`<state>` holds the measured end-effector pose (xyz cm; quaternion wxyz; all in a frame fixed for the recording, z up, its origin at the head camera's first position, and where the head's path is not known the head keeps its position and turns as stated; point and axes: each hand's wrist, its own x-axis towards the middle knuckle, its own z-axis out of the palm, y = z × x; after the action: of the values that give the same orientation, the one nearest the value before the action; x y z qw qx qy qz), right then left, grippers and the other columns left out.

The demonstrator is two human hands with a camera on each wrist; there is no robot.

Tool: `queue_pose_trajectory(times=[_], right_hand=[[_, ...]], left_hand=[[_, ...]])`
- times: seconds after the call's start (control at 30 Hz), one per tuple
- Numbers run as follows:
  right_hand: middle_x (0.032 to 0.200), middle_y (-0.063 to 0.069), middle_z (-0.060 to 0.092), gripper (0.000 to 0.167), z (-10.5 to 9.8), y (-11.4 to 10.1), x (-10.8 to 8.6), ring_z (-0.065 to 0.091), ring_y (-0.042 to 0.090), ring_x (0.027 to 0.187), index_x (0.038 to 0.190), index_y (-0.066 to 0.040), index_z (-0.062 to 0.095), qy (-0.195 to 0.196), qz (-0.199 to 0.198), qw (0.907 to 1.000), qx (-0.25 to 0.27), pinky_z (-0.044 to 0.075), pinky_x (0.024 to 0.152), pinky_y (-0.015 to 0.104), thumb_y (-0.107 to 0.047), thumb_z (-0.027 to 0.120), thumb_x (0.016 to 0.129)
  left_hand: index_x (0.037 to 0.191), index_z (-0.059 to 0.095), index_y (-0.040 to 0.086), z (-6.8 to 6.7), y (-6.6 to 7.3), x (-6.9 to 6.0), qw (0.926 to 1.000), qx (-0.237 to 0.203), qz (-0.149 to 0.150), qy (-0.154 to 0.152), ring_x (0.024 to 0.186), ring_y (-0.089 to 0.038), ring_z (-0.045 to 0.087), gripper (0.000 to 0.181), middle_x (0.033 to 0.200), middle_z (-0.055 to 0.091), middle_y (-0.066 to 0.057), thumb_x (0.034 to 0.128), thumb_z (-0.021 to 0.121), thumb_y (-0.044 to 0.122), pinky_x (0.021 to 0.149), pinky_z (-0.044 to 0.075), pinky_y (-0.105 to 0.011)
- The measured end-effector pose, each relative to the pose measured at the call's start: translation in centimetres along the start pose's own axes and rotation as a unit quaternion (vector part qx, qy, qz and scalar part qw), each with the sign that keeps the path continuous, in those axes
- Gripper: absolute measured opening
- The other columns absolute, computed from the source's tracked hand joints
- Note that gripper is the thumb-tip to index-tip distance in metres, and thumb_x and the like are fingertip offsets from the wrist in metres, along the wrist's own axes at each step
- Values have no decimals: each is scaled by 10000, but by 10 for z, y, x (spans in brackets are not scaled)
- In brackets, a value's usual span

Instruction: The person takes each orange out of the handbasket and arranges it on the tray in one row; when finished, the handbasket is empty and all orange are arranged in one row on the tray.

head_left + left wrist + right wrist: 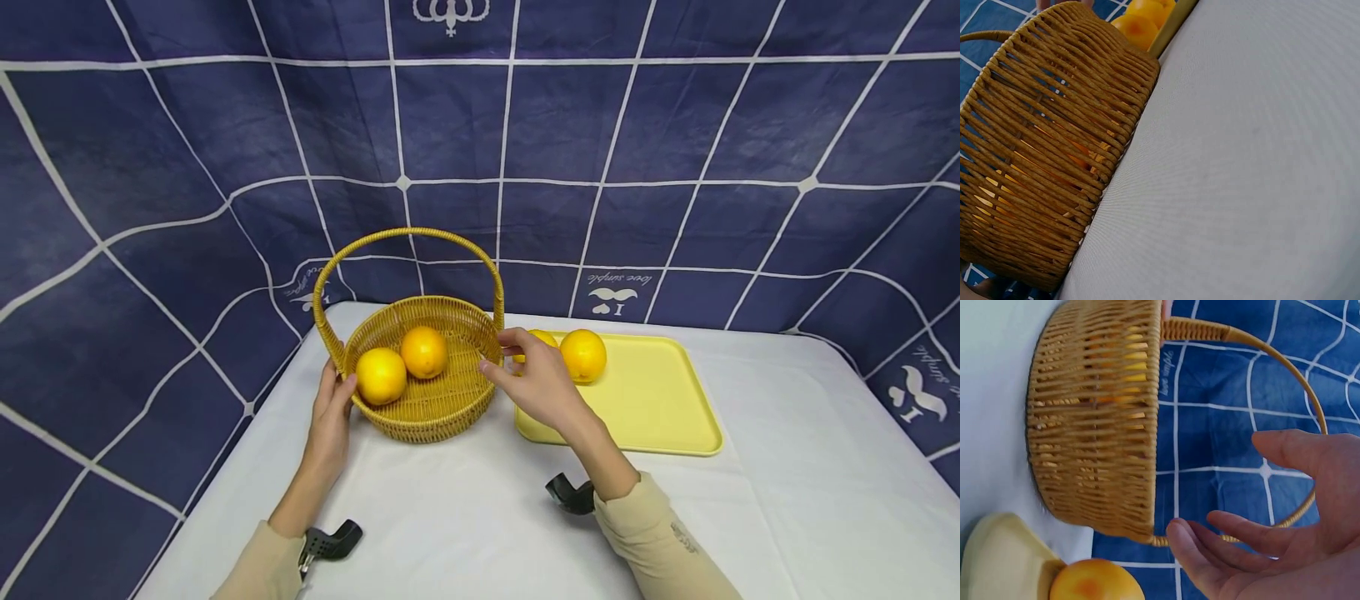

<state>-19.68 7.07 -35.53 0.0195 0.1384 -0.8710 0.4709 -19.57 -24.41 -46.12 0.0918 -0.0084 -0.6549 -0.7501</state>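
A wicker basket [431, 429] with a tall arched handle [408, 231] stands upright, holding two oranges [381, 377] [424, 352]. At its left side my left hand [330, 417] grips the rim near the handle's base, thumb on the rim; its other fingers are partly hidden. My right hand [543, 383] is at the basket's right side, thumb and fingers spread apart around nothing. In the right wrist view the right hand [1285, 531] is beside the handle, with loosely bent fingers; whether a fingertip touches the basket [1094, 419] I cannot tell.
Right of the basket lies a yellow tray [652, 400]. On its left part are an orange [583, 356] and at least one more [543, 337], partly hidden behind my right hand. A white cloth [450, 517] covers the table, and a blue checked curtain [562, 125] hangs behind.
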Motion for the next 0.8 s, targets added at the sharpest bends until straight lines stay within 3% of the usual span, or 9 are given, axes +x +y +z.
queue_pose_trajectory(times=[0.13,0.43,0.8], right_hand=[[1278,95,695,514,7,-2,0,659,303,1234,1387,-79,626,35,-57,10000,70,565,1057,441,-304,778,951],[1316,86,691,484,19,-1,0,676,313,1253,1369,-90,641,125,-196,9990,384,555,1074,408,-245,791,936],[1297,69,701,490,26,4,1,693,237,1206,1358,-109,655,71,-215,9993,283,569,1048,360,-227,818,911]], left_hand=[[1702,150,190,1,0,1,10000,35,1,-30,1591,-172,206,615,1743,228,-37,1144,405,241,1331,126,-390],[1705,139,190,-1,-1,0,10000,53,21,-29,1604,-163,183,614,1753,207,-14,1147,393,227,1334,116,-393],[1707,134,206,-1,-1,-2,9999,91,67,-81,1606,-154,170,613,1755,202,-2,1151,387,254,1337,93,-419]])
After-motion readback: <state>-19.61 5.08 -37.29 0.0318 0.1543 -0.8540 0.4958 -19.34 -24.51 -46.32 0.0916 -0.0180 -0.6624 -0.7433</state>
